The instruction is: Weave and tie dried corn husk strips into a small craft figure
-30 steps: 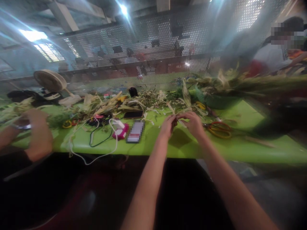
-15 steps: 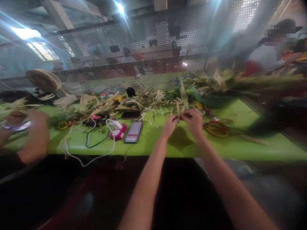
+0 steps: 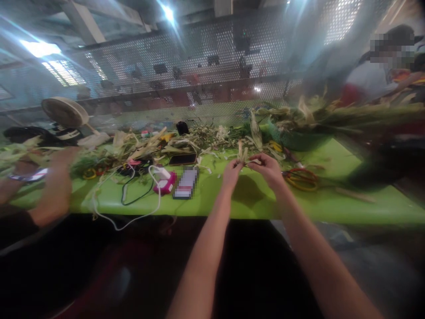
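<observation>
Pale dried husk strips (image 3: 241, 153) stand upright between my two hands, above the green table (image 3: 212, 204). My left hand (image 3: 231, 173) is closed on the lower end of the strips. My right hand (image 3: 268, 169) is pinched beside them, its thumb and forefinger close together at their right side; what lies between its fingertips is too small to make out. Just right of my right hand lie scissors (image 3: 303, 179) with red and yellow handles. Behind my hands a larger husk (image 3: 256, 130) leans upright by the pile.
Husks (image 3: 133, 146) heap along the table's back. To the left lie a phone (image 3: 186, 182), a dark phone (image 3: 182, 159), a pink power strip (image 3: 165, 183) and cables. A green basin (image 3: 299, 136) stands at back right. A co-worker's arm (image 3: 56, 186) is at far left.
My left hand has shifted slightly left with the husk strips, which now fan wider. My right hand has moved a little apart from my left. The view has shifted slightly.
</observation>
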`<state>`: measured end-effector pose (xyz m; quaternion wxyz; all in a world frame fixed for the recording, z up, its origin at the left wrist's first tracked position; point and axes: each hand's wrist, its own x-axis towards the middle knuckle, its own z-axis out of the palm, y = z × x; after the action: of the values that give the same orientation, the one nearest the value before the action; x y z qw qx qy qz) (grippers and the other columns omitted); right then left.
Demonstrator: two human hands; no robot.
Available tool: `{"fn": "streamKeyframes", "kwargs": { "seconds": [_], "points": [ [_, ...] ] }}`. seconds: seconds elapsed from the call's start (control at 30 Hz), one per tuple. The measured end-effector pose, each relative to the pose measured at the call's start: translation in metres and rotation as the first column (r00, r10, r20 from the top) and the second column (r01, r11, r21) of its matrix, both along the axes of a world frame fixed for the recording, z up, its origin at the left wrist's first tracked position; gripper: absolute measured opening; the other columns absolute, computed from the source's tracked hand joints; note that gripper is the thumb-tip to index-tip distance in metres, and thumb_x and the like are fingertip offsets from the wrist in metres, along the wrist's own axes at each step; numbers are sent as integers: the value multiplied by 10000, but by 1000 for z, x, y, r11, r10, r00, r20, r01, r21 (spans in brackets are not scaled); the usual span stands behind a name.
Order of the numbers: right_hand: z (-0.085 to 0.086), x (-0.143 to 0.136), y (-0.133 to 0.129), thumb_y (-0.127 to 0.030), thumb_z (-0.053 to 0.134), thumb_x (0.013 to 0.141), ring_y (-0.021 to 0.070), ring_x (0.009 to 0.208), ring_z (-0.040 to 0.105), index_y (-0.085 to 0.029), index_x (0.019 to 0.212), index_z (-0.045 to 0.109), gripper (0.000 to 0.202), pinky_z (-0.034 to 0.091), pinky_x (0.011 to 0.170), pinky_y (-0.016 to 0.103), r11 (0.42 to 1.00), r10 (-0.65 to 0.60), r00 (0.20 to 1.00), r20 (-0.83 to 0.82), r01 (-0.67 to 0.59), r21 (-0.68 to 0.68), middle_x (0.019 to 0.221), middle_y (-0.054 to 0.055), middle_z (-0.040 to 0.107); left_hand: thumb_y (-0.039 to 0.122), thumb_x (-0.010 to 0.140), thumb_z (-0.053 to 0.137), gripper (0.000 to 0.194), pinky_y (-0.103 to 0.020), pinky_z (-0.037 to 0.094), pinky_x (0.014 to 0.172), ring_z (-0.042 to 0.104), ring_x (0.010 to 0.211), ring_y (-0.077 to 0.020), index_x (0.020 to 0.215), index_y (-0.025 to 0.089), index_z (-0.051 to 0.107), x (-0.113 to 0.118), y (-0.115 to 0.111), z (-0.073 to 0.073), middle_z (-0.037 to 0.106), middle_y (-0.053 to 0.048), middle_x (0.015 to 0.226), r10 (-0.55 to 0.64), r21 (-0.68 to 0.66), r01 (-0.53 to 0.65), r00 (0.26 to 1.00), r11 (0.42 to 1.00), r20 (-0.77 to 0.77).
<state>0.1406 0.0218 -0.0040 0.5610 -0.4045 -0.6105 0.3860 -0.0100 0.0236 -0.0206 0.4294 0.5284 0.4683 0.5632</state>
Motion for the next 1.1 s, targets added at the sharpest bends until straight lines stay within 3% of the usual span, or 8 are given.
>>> {"fn": "streamKeyframes", "kwargs": {
  "seconds": [0.1,0.27,0.37,0.53,0.73,0.97,1.1],
  "points": [
    [-2,-2,2,-365,777,669,190,756,633,-199,908,722,296,502,754,345,996,19,998,58,-24,86,838,39,719,253,812,612,97,-268,371,707,536,723,-151,778,174,657,0,1,0,636,-12,745,36,35,-32,993,999,-110],
    [-5,-1,3,-304,659,791,203,782,627,-212,792,742,124,494,758,343,942,-175,949,262,84,326,799,50,707,202,825,564,105,-278,372,718,534,764,-166,746,168,625,3,-1,1,617,-21,761,-1,113,44,934,993,-357],
    [-5,-1,2,-269,647,808,192,768,607,-206,799,742,114,483,730,324,914,-255,924,285,134,382,808,52,678,212,830,567,109,-280,382,722,540,767,-167,744,162,612,5,-2,2,621,-31,777,-31,137,94,913,986,-408],
    [-4,-2,1,-340,710,760,141,639,538,-191,774,665,156,441,613,280,932,-273,945,183,212,294,786,23,627,215,810,567,88,-256,374,684,515,728,-141,750,156,591,7,-5,3,582,-3,733,-133,164,198,931,966,-340],
    [-6,-1,5,-439,764,683,123,584,497,-202,713,556,317,409,554,257,977,-199,979,46,195,87,644,-20,580,322,827,611,181,-257,394,695,526,750,-142,829,142,638,7,-9,6,601,-19,776,-139,175,198,942,964,-304],
    [-3,-2,6,-436,795,647,122,604,533,-190,789,597,347,432,557,253,992,-126,989,-83,124,-19,675,-13,603,304,874,546,217,-289,446,809,592,848,-170,903,146,691,7,-2,-1,689,-62,901,-152,147,195,953,970,-264],
    [2,0,2,-428,747,711,84,521,436,-195,815,654,272,347,471,229,990,-139,973,-185,144,12,698,-19,596,269,850,536,198,-300,449,863,606,868,-174,847,150,694,7,0,-1,701,-51,867,-211,62,230,951,971,-226]
  ]
}}
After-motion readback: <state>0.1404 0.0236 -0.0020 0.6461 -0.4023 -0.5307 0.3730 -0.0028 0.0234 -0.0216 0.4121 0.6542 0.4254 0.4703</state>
